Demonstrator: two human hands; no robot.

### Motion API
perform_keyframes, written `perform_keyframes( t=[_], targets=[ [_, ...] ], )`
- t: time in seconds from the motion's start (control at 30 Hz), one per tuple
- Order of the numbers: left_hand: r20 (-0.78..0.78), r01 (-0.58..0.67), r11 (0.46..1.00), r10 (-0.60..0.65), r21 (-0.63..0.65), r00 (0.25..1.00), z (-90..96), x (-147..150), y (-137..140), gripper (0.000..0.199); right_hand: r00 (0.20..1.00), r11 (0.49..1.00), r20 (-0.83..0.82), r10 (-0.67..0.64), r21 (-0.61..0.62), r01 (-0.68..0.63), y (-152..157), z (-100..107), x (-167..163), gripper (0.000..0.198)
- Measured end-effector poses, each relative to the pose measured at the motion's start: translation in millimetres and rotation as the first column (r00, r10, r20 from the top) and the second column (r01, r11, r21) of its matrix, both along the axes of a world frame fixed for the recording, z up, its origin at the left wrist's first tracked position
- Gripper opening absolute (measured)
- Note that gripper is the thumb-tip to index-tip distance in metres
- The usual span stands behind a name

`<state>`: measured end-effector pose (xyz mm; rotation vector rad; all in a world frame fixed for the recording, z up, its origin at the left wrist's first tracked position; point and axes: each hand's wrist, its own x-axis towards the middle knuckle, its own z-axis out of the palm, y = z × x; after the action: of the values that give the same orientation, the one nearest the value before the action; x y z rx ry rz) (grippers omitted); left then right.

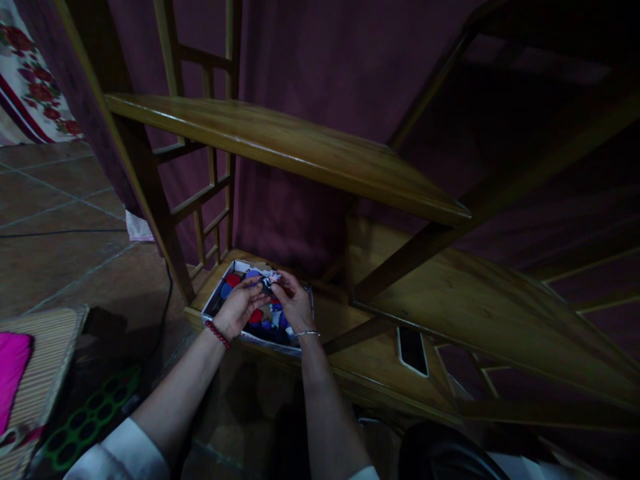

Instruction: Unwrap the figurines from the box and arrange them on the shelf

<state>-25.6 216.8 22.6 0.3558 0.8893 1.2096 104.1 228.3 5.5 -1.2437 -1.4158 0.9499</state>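
My left hand (238, 306) and my right hand (296, 303) meet above an open white box (207, 308) on the low wooden shelf. Between their fingertips they hold a small dark piece with a white-and-pink pattern (270, 280); what kind of thing it is I cannot make out. Fingers of both hands are closed around its edges. Inside the box lie several small items, among them a red round piece (233, 280), a blue one (226, 291) and a purple one (252, 273). My hands cover part of the contents.
A wooden shelf board (280, 140) juts out above the box, with slanting posts around. A phone (413, 351) lies on the low shelf to the right. On the floor at left are a green rack with round holes (90, 413), a woven mat (60, 353) and a pink cloth (13, 370).
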Motion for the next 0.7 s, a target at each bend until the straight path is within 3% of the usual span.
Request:
perform_keyframes(
  t=[0.37, 0.7],
  targets=[
    [-0.024, 0.023, 1.000, -0.023, 0.013, 0.999, -0.3, 3.3, -1.5, 0.014, 0.997, 1.000, 0.073, -0.001, 0.004, 0.000, 0.0, 0.7, -0.3, 0.027],
    [0.066, 0.024, 0.999, -0.026, 0.032, 0.997, 5.1, 2.3, -6.8, 0.022, 0.996, 1.000, 0.090, 0.009, 0.020, -0.010, -0.9, 4.0, 2.8, 0.026]
  ],
)
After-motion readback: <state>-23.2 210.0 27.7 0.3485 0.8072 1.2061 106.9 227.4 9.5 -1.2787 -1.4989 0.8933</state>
